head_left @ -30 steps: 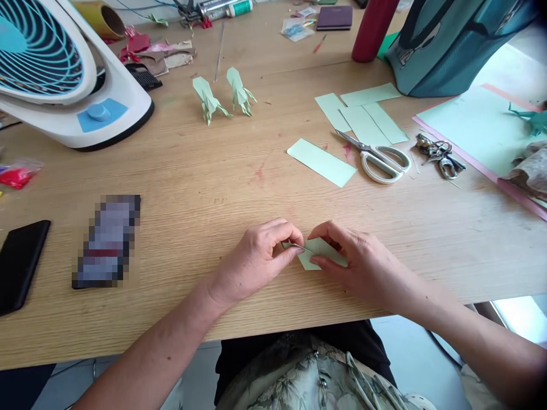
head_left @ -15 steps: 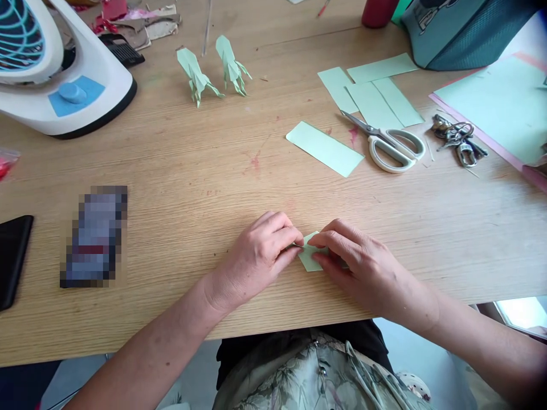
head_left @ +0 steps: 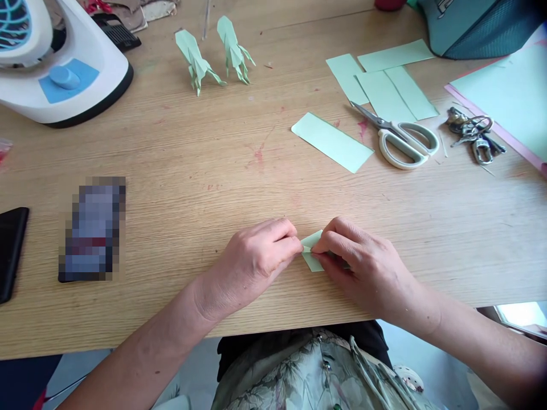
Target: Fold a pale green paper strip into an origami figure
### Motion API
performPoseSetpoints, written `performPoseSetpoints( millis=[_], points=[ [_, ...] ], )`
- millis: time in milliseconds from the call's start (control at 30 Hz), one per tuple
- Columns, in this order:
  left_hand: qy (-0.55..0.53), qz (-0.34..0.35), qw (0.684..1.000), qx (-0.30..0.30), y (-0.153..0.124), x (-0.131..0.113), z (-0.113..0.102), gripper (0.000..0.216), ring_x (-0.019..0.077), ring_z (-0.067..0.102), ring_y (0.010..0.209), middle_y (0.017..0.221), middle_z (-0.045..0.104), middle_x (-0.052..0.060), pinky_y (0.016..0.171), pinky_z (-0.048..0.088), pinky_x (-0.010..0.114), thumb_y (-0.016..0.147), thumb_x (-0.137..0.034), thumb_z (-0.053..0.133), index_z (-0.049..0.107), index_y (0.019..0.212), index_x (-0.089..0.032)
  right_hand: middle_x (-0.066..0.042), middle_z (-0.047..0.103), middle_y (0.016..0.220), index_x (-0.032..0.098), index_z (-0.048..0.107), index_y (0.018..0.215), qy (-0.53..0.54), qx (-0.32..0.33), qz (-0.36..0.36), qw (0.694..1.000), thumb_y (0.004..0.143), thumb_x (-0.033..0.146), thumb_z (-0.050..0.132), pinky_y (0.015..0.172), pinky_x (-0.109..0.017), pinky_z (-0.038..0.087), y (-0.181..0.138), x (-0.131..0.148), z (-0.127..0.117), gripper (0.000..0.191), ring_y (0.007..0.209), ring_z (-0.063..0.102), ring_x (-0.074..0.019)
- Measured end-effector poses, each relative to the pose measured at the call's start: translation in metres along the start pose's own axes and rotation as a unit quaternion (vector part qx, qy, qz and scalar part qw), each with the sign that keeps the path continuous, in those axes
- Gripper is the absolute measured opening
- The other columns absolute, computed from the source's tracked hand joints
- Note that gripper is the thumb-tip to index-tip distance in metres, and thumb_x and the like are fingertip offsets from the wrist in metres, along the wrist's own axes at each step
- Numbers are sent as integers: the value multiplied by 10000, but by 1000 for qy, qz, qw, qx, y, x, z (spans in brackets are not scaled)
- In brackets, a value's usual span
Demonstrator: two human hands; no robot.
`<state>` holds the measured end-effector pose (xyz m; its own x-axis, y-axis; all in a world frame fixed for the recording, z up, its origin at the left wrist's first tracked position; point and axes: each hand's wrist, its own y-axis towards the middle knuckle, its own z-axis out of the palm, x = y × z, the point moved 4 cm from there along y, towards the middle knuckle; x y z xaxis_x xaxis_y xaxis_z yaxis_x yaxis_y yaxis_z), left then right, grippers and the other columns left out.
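Observation:
A small folded piece of pale green paper (head_left: 311, 257) lies on the wooden table (head_left: 179, 188) near its front edge. My left hand (head_left: 256, 259) pinches its left corner with curled fingers. My right hand (head_left: 363, 265) presses down on its right part, fingers bent over it, so most of the paper is hidden. Only a small triangle of green shows between my two hands.
Two finished green origami figures (head_left: 213, 51) stand at the back. A green paper strip (head_left: 332, 142), more strips (head_left: 384, 80), white-handled scissors (head_left: 399, 139) and keys (head_left: 474, 134) lie to the right. A white fan (head_left: 60, 62) sits back left, a black phone (head_left: 11, 250) at the left edge.
My hands have closed in over the paper, so less of it shows. The view has tilted down and nearer; the table things sit higher in the picture.

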<state>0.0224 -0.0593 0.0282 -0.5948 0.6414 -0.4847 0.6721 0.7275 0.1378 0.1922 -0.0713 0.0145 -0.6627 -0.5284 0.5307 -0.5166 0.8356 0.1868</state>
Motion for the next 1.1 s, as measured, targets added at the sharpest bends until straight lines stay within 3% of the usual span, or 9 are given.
performPoseSetpoints(
  millis=[400, 667, 1100],
  points=[
    [3, -3, 1000, 1, -1, 0, -1, 202, 150, 582, 796, 827, 627, 36, 724, 473, 273, 987, -126, 519, 680, 867, -150, -6, 561, 807, 181, 609, 822, -11, 1, 8, 1000, 946, 144, 536, 556, -237, 356, 0, 2, 1, 149, 631, 485, -104],
    [-50, -47, 997, -38, -2, 3, 3, 139, 138, 589, 810, 846, 619, 22, 725, 469, 258, 965, -113, 551, 648, 878, -163, -16, 584, 805, 180, 614, 828, -31, 2, 24, 999, 965, 223, 542, 556, -255, 369, 2, 3, 4, 161, 611, 507, -110],
    [-64, -150, 986, -34, 1, 1, 3, 180, 140, 566, 772, 826, 590, 0, 674, 434, 268, 862, -33, 590, 576, 757, -179, -14, 565, 787, 187, 589, 808, -83, 18, 36, 996, 959, 244, 515, 543, -274, 333, 5, 6, 7, 177, 596, 479, -123]
  ],
)
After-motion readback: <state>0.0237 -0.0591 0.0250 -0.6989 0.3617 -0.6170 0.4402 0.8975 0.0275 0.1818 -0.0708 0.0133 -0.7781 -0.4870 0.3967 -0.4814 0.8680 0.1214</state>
